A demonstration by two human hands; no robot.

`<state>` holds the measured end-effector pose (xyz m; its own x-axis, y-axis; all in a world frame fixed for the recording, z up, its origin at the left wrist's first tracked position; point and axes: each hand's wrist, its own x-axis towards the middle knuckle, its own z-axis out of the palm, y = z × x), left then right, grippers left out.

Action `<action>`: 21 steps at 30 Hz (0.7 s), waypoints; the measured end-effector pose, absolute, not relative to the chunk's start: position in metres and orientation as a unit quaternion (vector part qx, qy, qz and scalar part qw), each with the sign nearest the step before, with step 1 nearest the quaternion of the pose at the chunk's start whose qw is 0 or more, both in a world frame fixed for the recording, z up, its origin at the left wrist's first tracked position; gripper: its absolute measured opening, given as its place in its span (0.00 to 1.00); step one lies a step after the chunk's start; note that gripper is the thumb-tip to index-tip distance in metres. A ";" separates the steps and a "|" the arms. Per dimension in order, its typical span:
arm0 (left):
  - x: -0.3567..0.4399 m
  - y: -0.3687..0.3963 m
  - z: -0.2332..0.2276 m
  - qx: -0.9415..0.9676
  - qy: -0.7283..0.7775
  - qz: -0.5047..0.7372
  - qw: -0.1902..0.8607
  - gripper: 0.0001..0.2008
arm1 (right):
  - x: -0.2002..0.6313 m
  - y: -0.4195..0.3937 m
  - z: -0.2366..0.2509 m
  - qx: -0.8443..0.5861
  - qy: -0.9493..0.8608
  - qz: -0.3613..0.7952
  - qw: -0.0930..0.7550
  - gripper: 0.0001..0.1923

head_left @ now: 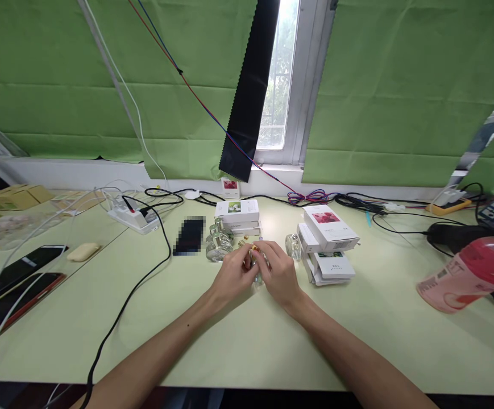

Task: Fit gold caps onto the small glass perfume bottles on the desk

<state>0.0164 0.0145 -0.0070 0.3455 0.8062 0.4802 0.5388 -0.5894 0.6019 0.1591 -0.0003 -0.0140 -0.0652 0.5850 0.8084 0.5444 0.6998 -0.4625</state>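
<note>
My left hand (235,272) and my right hand (281,277) meet at the middle of the table. The fingers of both are closed around a small clear glass bottle (258,280) with a gold-coloured top, mostly hidden behind them. It looks like a perfume bottle. Left of my left hand, a few similar glass bottles (219,245) stand close together. Another glass bottle (292,246) is just beyond my right hand, beside a pile of white boxes (331,228) with flower pictures. More white boxes (237,211) are stacked behind the left bottles.
Phones (20,267) and a cream case (83,252) lie at left, near a power strip (133,218). A black cable (129,298) runs across the left side. A pink drink bottle (464,275) lies at right. Coiled wires (308,196) line the back edge.
</note>
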 end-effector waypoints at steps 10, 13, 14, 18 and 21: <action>0.018 0.015 -0.010 0.794 0.426 0.405 0.155 0.03 | 0.158 -0.001 -0.014 -0.376 -0.733 0.024 0.567 0.14; 0.019 0.013 -0.010 0.788 0.431 0.412 0.151 0.04 | 0.158 -0.001 -0.015 -0.358 -0.740 0.026 0.569 0.16; 0.019 0.013 -0.010 0.786 0.434 0.414 0.151 0.04 | 0.158 -0.001 -0.015 -0.354 -0.741 0.027 0.570 0.16; 0.019 0.012 -0.010 0.779 0.440 0.419 0.156 0.03 | 0.158 -0.001 -0.015 -0.354 -0.741 0.030 0.570 0.16; 0.020 0.012 -0.011 0.777 0.440 0.421 0.160 0.02 | 0.158 -0.001 -0.015 -0.360 -0.739 0.037 0.569 0.15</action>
